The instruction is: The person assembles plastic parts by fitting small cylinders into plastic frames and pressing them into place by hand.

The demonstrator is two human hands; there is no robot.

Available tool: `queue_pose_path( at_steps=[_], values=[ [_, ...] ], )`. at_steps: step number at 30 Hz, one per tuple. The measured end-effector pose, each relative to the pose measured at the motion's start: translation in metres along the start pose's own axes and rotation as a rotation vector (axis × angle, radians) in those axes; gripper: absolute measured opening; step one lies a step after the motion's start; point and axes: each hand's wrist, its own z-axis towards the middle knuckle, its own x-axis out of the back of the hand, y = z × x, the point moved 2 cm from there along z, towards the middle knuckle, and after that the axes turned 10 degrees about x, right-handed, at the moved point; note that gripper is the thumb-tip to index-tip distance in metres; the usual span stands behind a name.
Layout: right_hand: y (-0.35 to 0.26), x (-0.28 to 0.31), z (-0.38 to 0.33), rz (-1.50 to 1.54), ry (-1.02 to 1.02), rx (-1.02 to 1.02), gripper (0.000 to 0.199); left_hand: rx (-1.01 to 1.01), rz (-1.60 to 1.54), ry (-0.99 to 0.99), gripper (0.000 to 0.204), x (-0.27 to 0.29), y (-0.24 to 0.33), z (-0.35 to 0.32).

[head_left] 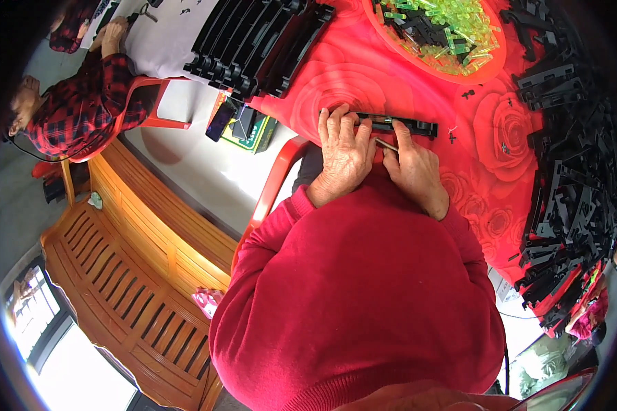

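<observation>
A long, narrow black plastic part [424, 128] lies crosswise on the red cloth, close in front of my body. My left hand [345, 156] rests over its left end, fingers bent down onto it and gripping it. The index finger of my right hand [417, 172] presses on the middle of the part. Between that hand's thumb and fingers a thin tan rod [388, 144] sticks out toward the left hand. What lies under my left fingertips is hidden.
A red basin [502, 55] of yellow-green clear pieces and black parts stands at the back. Long black parts [243, 44] are stacked at the back left, and a heap of black parts [569, 198] fills the right side. At far left sits a person in a checked shirt [72, 120].
</observation>
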Motion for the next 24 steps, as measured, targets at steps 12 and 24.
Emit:
queue_pose_path(
  at_steps=[12,24],
  values=[
    [0.007,0.020,-0.002,-0.039,0.054,0.033,0.035,-0.032,0.077,-0.021,0.038,0.007,0.001,0.003],
    [0.024,0.053,-0.004,0.453,0.434,-0.041,0.013,-0.276,0.096,-0.084,0.035,-0.003,-0.005,0.022]
  ],
)
